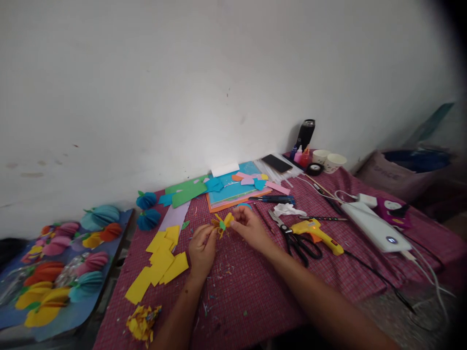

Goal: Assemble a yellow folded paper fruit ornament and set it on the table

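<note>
Head view, your left hand (203, 248) and right hand (252, 229) pinching a yellow paper flower (222, 224) between fingers (242, 214), yellow sheets (160, 264) left, glue gun (309, 228) right.

The head camera looks forward and down (from close above) at the table (251, 301).
</note>
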Motion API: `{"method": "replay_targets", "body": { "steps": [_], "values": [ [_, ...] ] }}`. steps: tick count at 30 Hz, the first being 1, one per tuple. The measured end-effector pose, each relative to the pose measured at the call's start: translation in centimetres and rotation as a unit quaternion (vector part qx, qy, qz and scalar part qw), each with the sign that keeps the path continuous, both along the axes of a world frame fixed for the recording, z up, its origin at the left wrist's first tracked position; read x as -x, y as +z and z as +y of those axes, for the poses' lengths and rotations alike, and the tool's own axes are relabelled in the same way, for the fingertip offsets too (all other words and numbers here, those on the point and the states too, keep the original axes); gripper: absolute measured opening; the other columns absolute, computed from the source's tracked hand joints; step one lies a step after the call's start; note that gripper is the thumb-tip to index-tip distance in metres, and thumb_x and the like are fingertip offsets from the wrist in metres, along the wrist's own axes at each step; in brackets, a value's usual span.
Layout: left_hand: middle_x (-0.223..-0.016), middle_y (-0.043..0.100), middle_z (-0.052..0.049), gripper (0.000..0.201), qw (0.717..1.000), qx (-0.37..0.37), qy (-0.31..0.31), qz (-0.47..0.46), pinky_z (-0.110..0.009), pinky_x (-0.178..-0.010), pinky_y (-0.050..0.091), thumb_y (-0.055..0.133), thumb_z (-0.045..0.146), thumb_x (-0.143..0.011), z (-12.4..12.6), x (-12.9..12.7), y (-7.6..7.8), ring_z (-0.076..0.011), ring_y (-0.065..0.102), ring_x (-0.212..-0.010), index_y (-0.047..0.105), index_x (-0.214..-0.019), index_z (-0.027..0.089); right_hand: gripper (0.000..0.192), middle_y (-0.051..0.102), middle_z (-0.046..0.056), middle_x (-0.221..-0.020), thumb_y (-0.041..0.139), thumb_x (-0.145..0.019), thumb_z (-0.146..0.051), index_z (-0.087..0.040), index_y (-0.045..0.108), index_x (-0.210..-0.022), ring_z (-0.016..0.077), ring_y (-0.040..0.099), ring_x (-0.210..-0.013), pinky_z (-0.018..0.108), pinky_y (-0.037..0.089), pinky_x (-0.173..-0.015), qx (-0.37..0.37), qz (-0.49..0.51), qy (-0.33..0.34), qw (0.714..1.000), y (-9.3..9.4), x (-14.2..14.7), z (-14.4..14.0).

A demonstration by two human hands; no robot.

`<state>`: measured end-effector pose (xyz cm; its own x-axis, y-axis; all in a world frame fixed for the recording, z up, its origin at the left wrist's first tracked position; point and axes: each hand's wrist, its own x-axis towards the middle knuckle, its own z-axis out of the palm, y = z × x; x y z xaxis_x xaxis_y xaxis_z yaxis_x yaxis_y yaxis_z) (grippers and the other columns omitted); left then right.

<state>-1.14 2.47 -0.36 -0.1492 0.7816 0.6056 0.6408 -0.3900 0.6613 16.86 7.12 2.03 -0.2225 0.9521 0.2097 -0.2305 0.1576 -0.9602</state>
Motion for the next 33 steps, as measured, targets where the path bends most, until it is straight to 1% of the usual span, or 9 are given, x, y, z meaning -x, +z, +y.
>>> {"method": "replay_targets", "body": {
  "steps": [5,8,12,14,17,24,28,30,33],
  "values": [
    [-0.096,0.071,-0.005,0.012,1.0,-0.005,0.004,0.004,-0.035,-0.087,0.05,0.061,0.025,-0.089,0.1,0.1,-0.1,-0.0192,0.065,-0.094,0.071,-0.094,0.021,0.015,0.052,-0.003,-0.075,0.063,-0.08,-0.031,-0.021,0.052,-0.081,0.0127,0.048,-0.067,0.024,0.042,-0.062,-0.04,-0.059,-0.024,0.997,0.6,-0.1,-0.3],
    [-0.096,0.071,-0.005,0.012,1.0,-0.004,-0.001,0.004,-0.034,-0.088,0.049,0.061,0.024,-0.09,0.0,0.0,-0.1,-0.0188,0.064,-0.093,0.071,-0.093,0.021,0.012,0.059,0.0,-0.079,0.058,-0.086,-0.032,-0.021,0.059,-0.083,0.0145,0.054,-0.072,0.026,0.045,-0.069,-0.069,-0.085,-0.005,0.994,0.7,-0.5,-0.2],
    [-0.095,0.07,-0.005,0.013,0.999,0.011,-0.007,-0.042,-0.032,-0.086,0.049,0.06,0.026,-0.09,0.0,-0.1,0.1,-0.0181,0.064,-0.091,0.071,-0.093,0.02,0.019,0.068,0.002,-0.092,0.052,-0.093,-0.03,-0.021,0.068,-0.093,0.017,0.061,-0.086,0.03,0.046,-0.081,-0.144,-0.142,0.026,0.979,0.6,-1.1,0.2],
    [-0.095,0.07,-0.004,0.014,0.996,0.029,-0.003,-0.079,-0.03,-0.084,0.049,0.06,0.028,-0.09,0.0,-0.1,0.0,-0.0175,0.064,-0.089,0.071,-0.093,0.02,0.019,0.069,0.003,-0.092,0.053,-0.093,-0.027,-0.021,0.07,-0.095,0.0173,0.061,-0.085,0.03,0.045,-0.08,-0.177,-0.185,0.016,0.967,0.2,-1.3,0.5],
    [-0.093,0.07,-0.004,0.016,0.992,0.054,-0.004,-0.114,-0.029,-0.083,0.049,0.06,0.03,-0.09,0.1,0.0,-0.2,-0.0171,0.064,-0.088,0.071,-0.091,0.019,0.02,0.069,0.003,-0.083,0.054,-0.092,-0.024,-0.021,0.073,-0.086,0.0173,0.06,-0.079,0.03,0.043,-0.075,-0.196,-0.238,-0.009,0.951,-0.3,-1.3,0.9],
    [-0.095,0.071,-0.004,0.022,0.98,0.118,-0.016,-0.16,-0.03,-0.083,0.05,0.061,0.035,-0.088,0.2,0.0,-0.3,-0.0178,0.064,-0.088,0.072,-0.098,0.018,0.019,0.063,0.0,-0.071,0.062,-0.085,-0.028,-0.018,0.067,-0.069,0.0137,0.056,-0.068,0.025,0.041,-0.065,-0.119,-0.188,0.002,0.975,-0.7,-1.3,1.0],
    [-0.105,0.072,-0.007,0.028,0.963,0.156,-0.044,-0.218,-0.033,-0.086,0.052,0.062,0.036,-0.087,0.5,-0.4,-0.6,-0.0193,0.066,-0.094,0.069,-0.108,0.018,0.022,0.057,-0.002,-0.064,0.064,-0.081,-0.031,-0.017,0.061,-0.063,0.0119,0.05,-0.061,0.023,0.038,-0.058,-0.067,-0.171,0.009,0.983,-0.7,-1.1,0.9],
    [-0.109,0.07,-0.008,0.034,0.956,0.136,-0.029,-0.258,-0.033,-0.087,0.052,0.062,0.035,-0.087,0.6,-0.4,-0.8,-0.019,0.066,-0.097,0.064,-0.117,0.019,0.023,0.055,-0.003,-0.062,0.064,-0.079,-0.032,-0.017,0.058,-0.062,0.0114,0.048,-0.059,0.022,0.036,-0.055,-0.049,-0.171,0.002,0.984,-0.7,-1.0,0.8],
    [-0.101,0.068,-0.006,0.034,0.964,0.053,0.052,-0.254,-0.031,-0.084,0.052,0.062,0.032,-0.088,0.3,-0.3,-0.6,-0.0166,0.065,-0.091,0.06,-0.119,0.02,0.026,0.053,-0.003,-0.063,0.065,-0.078,-0.033,-0.018,0.054,-0.061,0.0114,0.047,-0.059,0.022,0.035,-0.055,-0.037,-0.18,-0.022,0.983,-0.7,-0.8,0.7]
  ]
}}
